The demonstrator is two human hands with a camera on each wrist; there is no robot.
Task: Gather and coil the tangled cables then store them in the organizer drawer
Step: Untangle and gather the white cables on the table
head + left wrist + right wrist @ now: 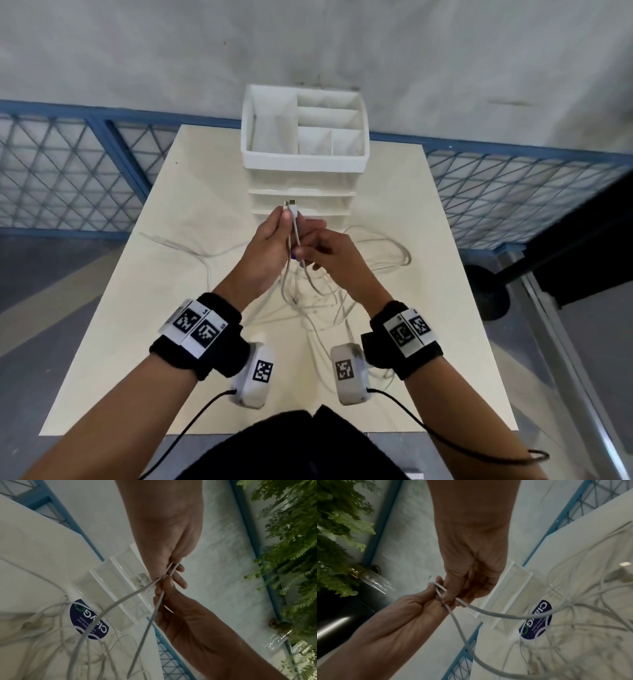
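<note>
My left hand (285, 216) is raised over the table and pinches the two plug ends (291, 205) of one white cable (296, 236) side by side. Just below it, my right hand (304, 254) pinches the same two strands (130, 596) together. The doubled cable hangs down to a heap of tangled white cables (325, 301) on the pale table (137, 325). In the right wrist view the strands (488, 613) run from both hands into that tangle. Behind the hands at the table's far edge stands the white organizer (305, 161), with open top compartments and clear drawers (329, 202) below.
More cable loops trail left (171, 245) and right (394, 250) across the table. A round dark sticker (89, 619) lies on the tabletop near the organizer. Blue mesh fencing (68, 171) runs behind the table, a black stand base (486, 291) sits to the right, and green plants (291, 534) are beyond.
</note>
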